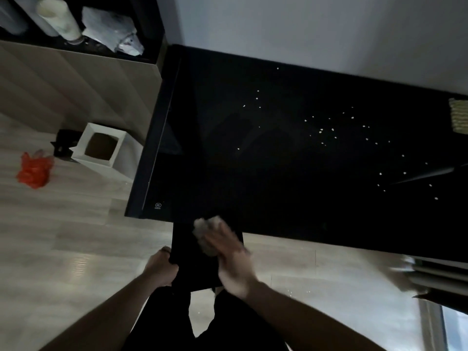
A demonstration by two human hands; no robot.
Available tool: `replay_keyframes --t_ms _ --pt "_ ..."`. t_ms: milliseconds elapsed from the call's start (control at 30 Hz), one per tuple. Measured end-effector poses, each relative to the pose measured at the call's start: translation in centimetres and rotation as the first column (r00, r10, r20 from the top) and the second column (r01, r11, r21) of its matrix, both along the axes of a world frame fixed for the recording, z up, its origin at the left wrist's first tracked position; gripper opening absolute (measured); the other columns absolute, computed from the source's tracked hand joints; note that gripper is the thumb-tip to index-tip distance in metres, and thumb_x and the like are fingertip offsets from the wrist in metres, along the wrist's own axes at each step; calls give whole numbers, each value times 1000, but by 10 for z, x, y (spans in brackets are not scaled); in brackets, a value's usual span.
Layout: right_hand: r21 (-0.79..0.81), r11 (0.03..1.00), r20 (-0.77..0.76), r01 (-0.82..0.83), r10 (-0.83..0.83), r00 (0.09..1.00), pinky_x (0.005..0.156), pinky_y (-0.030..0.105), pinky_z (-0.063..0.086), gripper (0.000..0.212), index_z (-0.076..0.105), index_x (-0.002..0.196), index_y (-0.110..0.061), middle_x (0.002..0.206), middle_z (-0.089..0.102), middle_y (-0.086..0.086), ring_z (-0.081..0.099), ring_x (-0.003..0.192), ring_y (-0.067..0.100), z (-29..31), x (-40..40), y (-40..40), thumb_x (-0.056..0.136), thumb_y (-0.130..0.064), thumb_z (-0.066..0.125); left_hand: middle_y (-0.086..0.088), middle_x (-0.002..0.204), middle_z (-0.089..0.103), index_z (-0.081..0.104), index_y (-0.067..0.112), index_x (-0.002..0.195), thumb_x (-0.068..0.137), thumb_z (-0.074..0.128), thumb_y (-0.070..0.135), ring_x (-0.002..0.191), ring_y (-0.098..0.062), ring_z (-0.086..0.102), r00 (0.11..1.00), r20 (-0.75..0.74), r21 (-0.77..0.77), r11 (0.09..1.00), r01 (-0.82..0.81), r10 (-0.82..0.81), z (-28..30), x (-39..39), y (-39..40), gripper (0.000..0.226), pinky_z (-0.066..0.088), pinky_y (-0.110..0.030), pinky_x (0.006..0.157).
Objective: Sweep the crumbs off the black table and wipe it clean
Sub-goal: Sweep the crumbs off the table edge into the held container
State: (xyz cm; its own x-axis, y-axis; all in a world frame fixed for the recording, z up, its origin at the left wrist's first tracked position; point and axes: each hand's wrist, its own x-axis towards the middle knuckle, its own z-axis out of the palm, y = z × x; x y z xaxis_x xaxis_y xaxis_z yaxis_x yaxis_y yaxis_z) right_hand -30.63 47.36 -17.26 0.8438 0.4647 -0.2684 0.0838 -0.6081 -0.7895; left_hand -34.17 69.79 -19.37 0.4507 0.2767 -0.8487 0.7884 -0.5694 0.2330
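Observation:
The black table (pixel 291 186) fills the middle and right of the view. Several pale crumbs (pixel 321 130) lie scattered over its centre and right side. At the table's near edge my left hand (pixel 162 268) grips the left side of a flat black tray (pixel 200 264) held just below the edge. My right hand (pixel 228 254) is blurred above that tray, its fingers closed on a pale grey cloth (pixel 206 228) that touches the table's rim.
A white square bin (pixel 101 148) stands on the wood floor left of the table, with an orange plastic bag (pixel 34 169) beside it. A dark shelf (pixel 76 26) holds bottles and packets at top left. A woven green item (pixel 459 117) sits at the table's right edge. A few crumbs (pixel 298 291) lie on the floor.

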Motion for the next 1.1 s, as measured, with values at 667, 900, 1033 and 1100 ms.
replay_keyframes --t_ms 667,900,1033,1100 --pt "-205 924 267 322 -264 927 125 34 31 65 42 157 -29 162 42 -1 44 148 22 10 339 -23 99 -1 48 5 58 56 45 14 64 80 57 9 65 -28 62 998 2 55 997 57 -57 -13 2 21 21 45 -29 56" --pt "-438 888 227 142 -44 973 128 55 21 70 30 163 -29 171 27 -10 18 160 25 -14 304 5 98 -7 46 -1 64 61 50 11 63 78 57 16 68 -28 65 999 -43 33 999 30 -29 -15 0 19 17 44 -26 57" --pt "-299 954 299 21 72 952 128 56 19 64 44 157 -25 165 41 -6 25 158 27 -21 223 10 96 -6 47 -3 60 64 57 10 57 80 56 15 67 -28 71 998 -61 17 1000 -10 11 -10 -2 16 23 46 -25 53" --pt "-242 969 292 -47 119 949 129 53 18 62 48 155 -26 163 44 -7 26 158 23 -25 177 12 96 -7 46 -3 60 65 60 11 56 81 57 14 72 -29 75 998 -51 14 1000 -23 24 -8 -1 17 25 51 -28 57"
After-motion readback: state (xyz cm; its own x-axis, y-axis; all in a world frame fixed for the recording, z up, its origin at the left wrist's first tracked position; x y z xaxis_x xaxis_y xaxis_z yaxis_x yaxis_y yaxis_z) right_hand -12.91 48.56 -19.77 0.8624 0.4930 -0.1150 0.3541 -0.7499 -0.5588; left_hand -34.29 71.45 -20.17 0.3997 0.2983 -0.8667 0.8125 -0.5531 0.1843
